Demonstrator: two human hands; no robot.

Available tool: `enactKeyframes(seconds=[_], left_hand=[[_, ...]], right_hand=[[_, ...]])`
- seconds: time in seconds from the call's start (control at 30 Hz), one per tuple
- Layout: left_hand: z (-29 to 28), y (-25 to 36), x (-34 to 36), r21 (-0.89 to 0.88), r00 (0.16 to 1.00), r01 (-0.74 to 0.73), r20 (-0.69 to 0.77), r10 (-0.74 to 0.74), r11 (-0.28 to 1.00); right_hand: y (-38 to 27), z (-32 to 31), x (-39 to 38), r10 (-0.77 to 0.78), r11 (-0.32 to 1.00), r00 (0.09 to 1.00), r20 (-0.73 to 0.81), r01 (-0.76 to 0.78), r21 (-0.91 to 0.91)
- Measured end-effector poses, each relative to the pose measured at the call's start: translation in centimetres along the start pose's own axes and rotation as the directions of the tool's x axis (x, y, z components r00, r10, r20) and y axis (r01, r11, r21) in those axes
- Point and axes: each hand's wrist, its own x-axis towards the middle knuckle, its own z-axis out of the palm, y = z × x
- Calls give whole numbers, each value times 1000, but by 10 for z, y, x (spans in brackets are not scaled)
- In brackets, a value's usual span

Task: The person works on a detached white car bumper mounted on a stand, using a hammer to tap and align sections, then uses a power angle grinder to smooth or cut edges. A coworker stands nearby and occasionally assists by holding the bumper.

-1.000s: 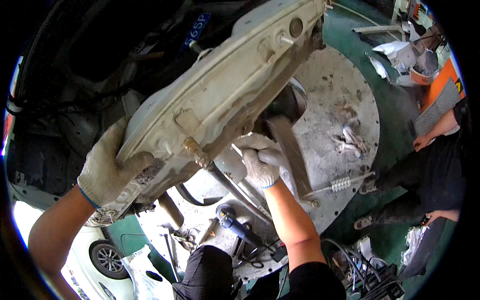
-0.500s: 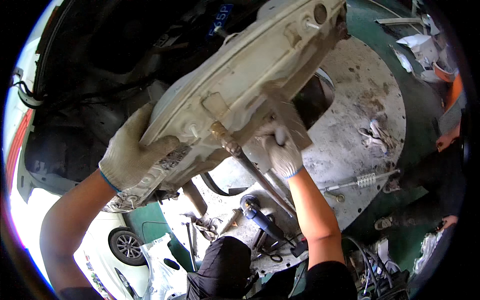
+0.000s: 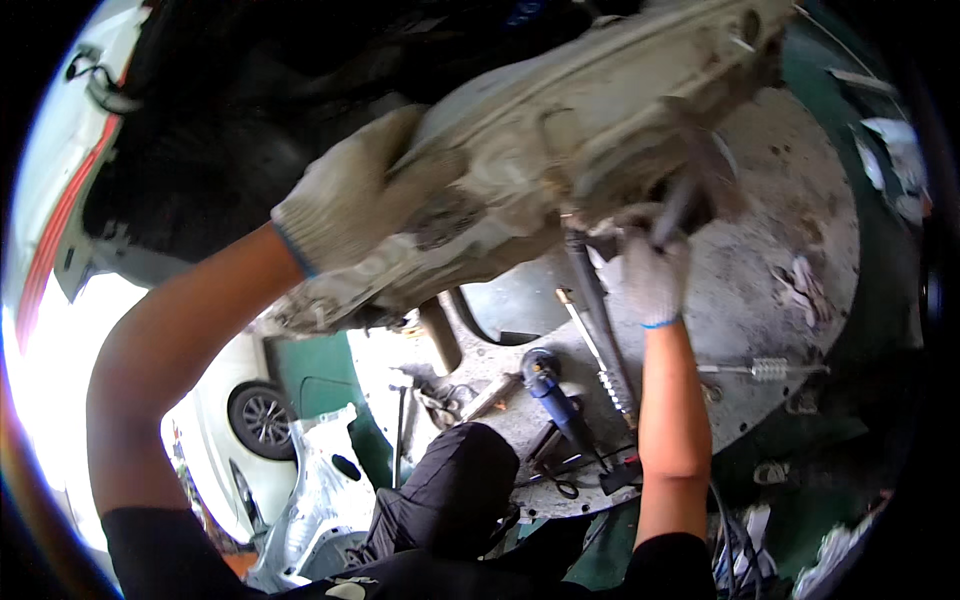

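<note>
My left hand (image 3: 350, 195), in a knitted glove, is closed on the edge of a large pale, dirty car body panel (image 3: 590, 115), its fingers over the far side and thumb on the near face. My gloved right hand (image 3: 655, 275) is closed around the dark handle of what looks like a hammer (image 3: 686, 200). Motion smears its brownish head, close to the panel's underside. Just left of that hand, a dark bar (image 3: 597, 310) with a brass-coloured end runs from the panel down towards the platform.
Below spreads a round, stained metal platform (image 3: 760, 230). On it lie a blue angle grinder (image 3: 562, 408), crumpled gloves (image 3: 808, 288) and a rod with a ribbed weight (image 3: 770, 370). A white car's wheel (image 3: 265, 420) and a silver panel (image 3: 325, 500) are at lower left. Another person's shoe (image 3: 770, 472) shows at right.
The view has shifted, so the panel and both hands sit farther right in it. My right hand has tilted the hammer up and right. My left hand still grips the panel edge.
</note>
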Motion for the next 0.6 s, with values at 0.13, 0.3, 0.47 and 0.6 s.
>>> enactKeyframes(seconds=[0.13, 0.3, 0.47, 0.6], left_hand=[[-3, 9, 4, 6, 999, 6, 34, -7, 1000], [6, -8, 4, -40, 999, -41, -11, 40, 998], [5, -9, 5, -34, 1000, -14, 7, 14, 999], [8, -16, -3, 147, 947, -166, -251, 199, 975]], right_hand=[[2, -26, 15, -5, 943, 980, 201, 71, -325], [-19, -19, -43, 59, 981, 996, -72, -71, -179], [3, -13, -139, 48, 997, 974, -222, -60, -47], [11, -14, -191, -253, 786, 944, -212, 72, -614]])
